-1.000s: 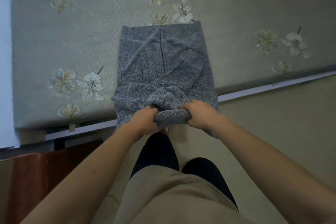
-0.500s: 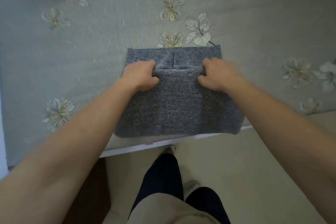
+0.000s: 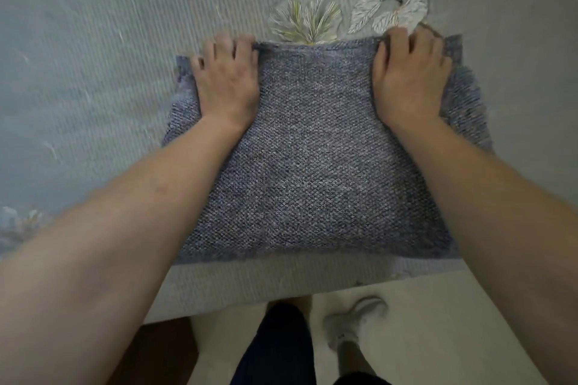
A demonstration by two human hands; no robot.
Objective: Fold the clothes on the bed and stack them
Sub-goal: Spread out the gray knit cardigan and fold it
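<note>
The grey sweater (image 3: 312,166) lies folded on the bed (image 3: 93,72), close to the bed's near side. The left hand (image 3: 228,84) and right hand (image 3: 409,81) curl their fingers over its far edge, 1 at each corner, holding it.

The knitted garment (image 3: 312,166) was a coarse, matt, blue-grey cloth with a pebbly knit texture. The bed cover (image 3: 109,56) under it was matt, finely ribbed fabric. The floor (image 3: 438,322) looked smooth and pale.
</note>
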